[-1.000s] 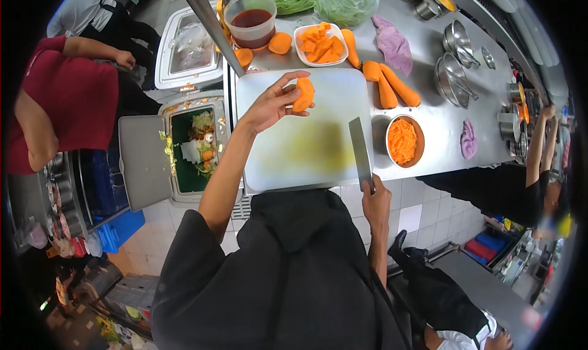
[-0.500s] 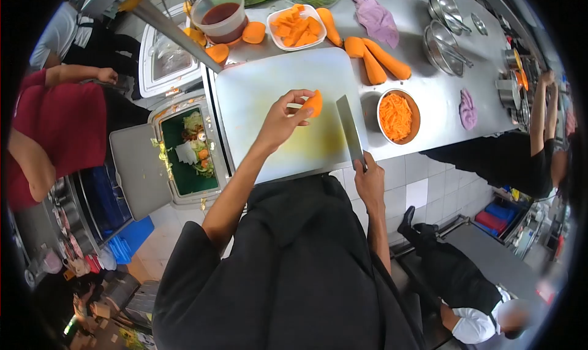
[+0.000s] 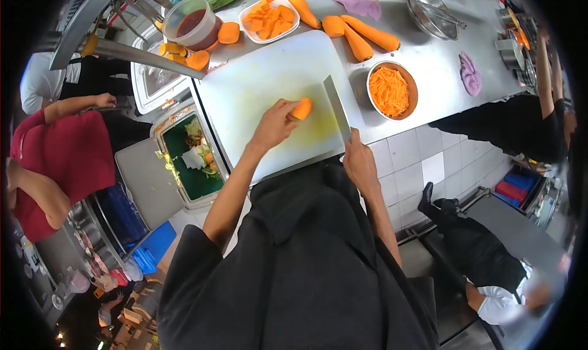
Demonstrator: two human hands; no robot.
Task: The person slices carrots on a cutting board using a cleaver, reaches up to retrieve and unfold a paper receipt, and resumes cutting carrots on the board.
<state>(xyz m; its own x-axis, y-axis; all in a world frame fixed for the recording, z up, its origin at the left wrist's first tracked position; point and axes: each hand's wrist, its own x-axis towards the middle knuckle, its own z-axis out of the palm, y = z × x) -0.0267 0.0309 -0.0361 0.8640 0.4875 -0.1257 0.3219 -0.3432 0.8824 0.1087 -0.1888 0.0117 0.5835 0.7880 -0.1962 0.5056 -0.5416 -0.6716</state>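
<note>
My left hand [image 3: 277,124] grips a short orange carrot piece [image 3: 302,109] in its fingers, over the middle of the white cutting board [image 3: 245,93]. In my right hand [image 3: 359,160] is the handle of a kitchen knife [image 3: 337,107]. Its wide blade points away from me along the board's right side, apart from the carrot piece. A yellowish stain marks the board near both. Right of the board stands a round bowl [image 3: 413,99] of shredded carrot [image 3: 389,91].
Behind the board are a white tub [image 3: 269,39] of carrot chunks, whole peeled carrots [image 3: 370,34] and a container of dark red liquid [image 3: 195,22]. An open scrap bin [image 3: 177,160] stands at left. Purple cloths [image 3: 470,74] lie on the steel counter. Other people stand on both sides.
My left hand has turned the carrot piece and brought it lower, towards the board. My right hand still holds the knife. The view has shifted, so the counter items appear higher and further left.
</note>
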